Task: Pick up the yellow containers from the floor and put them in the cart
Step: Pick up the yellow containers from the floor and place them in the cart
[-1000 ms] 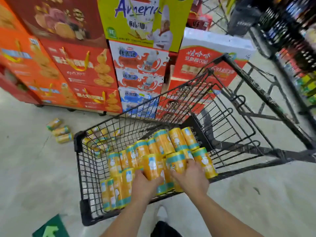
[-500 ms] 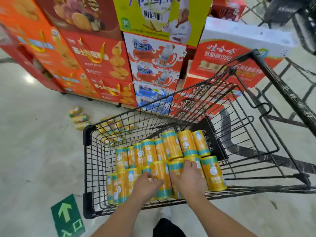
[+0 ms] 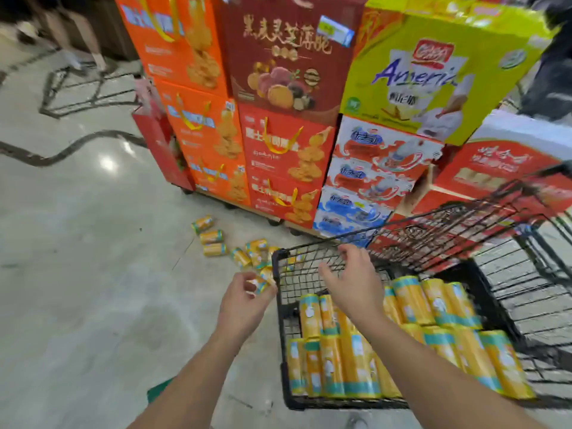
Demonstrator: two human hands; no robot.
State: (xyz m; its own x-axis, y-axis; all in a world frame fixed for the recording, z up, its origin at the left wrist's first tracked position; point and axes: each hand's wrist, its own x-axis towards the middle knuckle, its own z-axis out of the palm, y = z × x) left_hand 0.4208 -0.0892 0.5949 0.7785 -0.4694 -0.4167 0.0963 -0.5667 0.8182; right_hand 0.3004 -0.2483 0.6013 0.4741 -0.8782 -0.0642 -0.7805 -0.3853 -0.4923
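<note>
Several yellow containers with teal bands (image 3: 402,332) lie packed in rows inside the black wire cart (image 3: 281,308) at the lower right. More yellow containers lie on the floor: three in a row (image 3: 211,237) and a loose cluster (image 3: 254,256) by the cart's far left corner. My left hand (image 3: 244,303) hovers outside the cart's left side with fingers curled apart, just in front of one floor container (image 3: 261,281); it seems to hold nothing. My right hand (image 3: 356,284) is spread open above the cart's far end, touching nothing.
A tall stack of orange, red and yellow-green cartons (image 3: 278,150) stands on a low pallet right behind the floor containers and the cart. A green floor sticker (image 3: 159,390) shows under my left forearm. An empty cart frame (image 3: 86,88) stands far left. Someone's legs (image 3: 554,72) are at top right.
Both hands have lifted off the containers in the cart. The left hand moved out over the floor on the cart's left, the right one went forward. My view swung left.
</note>
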